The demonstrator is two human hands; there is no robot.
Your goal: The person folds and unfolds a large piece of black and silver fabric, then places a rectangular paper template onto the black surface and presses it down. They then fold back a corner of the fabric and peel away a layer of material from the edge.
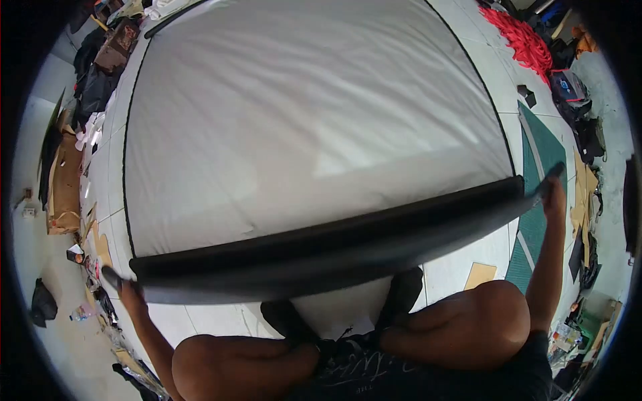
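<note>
A large pale grey fabric sheet (301,113) with thin black edging lies spread on the floor before me. Along its near side runs a wide black fabric strip (321,244), its lower part lifted and smeared by motion. My left hand (132,299) is closed on the strip's left end, where a dark bit sticks out past the fingers. At the other end, my right hand (554,198) grips the strip's right corner, higher up and over a green mat. The strip sags between both hands, above my dark-covered feet.
White floor tiles (461,271) surround the sheet. On the right lie a green mat (543,144), a heap of red strips (518,40) and a cardboard piece (480,275). A cardboard box (65,180), dark bags and scraps line the left wall.
</note>
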